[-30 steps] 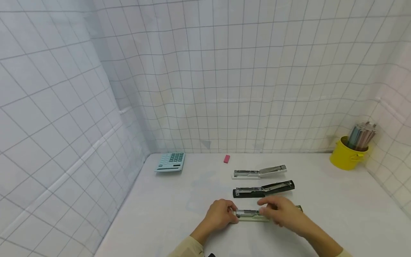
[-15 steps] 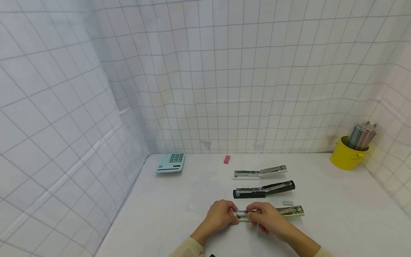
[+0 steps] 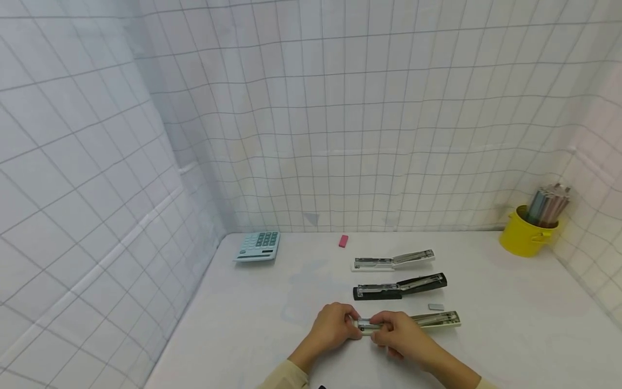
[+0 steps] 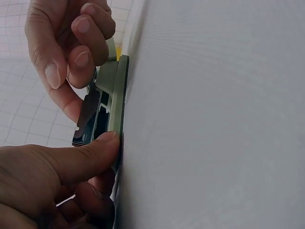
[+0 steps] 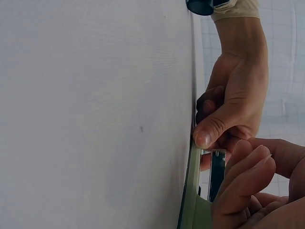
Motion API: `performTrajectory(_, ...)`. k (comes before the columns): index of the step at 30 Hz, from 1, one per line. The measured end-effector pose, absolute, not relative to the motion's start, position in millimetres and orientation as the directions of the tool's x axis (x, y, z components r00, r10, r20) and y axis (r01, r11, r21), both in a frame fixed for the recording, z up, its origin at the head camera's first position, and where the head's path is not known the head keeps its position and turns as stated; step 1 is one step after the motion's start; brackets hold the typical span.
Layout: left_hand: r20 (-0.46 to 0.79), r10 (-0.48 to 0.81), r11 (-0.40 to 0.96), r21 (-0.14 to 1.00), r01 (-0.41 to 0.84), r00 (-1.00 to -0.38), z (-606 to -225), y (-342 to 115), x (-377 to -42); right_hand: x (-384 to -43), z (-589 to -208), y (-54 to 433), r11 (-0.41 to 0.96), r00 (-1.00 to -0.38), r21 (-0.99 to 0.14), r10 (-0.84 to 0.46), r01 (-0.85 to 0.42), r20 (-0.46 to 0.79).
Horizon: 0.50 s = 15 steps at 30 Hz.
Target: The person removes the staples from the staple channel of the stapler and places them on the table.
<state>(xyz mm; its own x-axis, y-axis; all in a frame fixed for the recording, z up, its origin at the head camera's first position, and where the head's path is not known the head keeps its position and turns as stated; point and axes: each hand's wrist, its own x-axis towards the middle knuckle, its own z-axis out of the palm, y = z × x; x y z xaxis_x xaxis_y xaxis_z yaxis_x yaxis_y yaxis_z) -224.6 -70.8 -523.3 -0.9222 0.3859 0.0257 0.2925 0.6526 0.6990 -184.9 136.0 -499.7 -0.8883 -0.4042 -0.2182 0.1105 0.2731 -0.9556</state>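
Observation:
A pale green stapler point(image 3: 439, 320) lies opened out flat on the table, its top arm swung back to the right. My left hand point(image 3: 333, 326) grips its left end, the thumb pressed along the base in the left wrist view. My right hand point(image 3: 400, 335) is bent over the middle of the same stapler, index finger and thumb at either side of the metal magazine point(image 4: 90, 117). Its other fingers are curled. The hand hides the stapler's hinge. Just behind the stapler is a small grey strip point(image 3: 435, 307), which looks like staples.
Farther back lie a black stapler point(image 3: 379, 292) and a white stapler point(image 3: 371, 264), both opened out. A pink block point(image 3: 343, 241) and a light blue calculator point(image 3: 258, 246) sit near the back edge. A yellow bucket point(image 3: 522, 237) of pencils stands at the back right.
My right hand has moved left along the green stapler onto its magazine, bringing the small grey strip and the raised arm into view. My left hand has stayed in place.

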Motion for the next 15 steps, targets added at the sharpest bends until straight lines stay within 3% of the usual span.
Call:
performTrajectory(5, 0.03, 0.388, 0.65, 0.7, 0.296, -0.921, -521, -70, -223, -180, -497, 131, 0.236, -0.904, -0.951, -0.332, 0.197, -0.27)
performTrajectory(9, 0.041, 0.384, 0.648, 0.7, 0.301, -0.922, -519, -70, -222, -178, -497, 125, 0.131, -0.904, -0.942, -0.267, 0.309, -0.333)
performTrajectory(15, 0.031, 0.38, 0.638, 0.715, 0.286, -0.925, -521, -71, -223, -176, -500, 122, 0.042, -0.914, -0.941, -0.228, 0.336, -0.337)
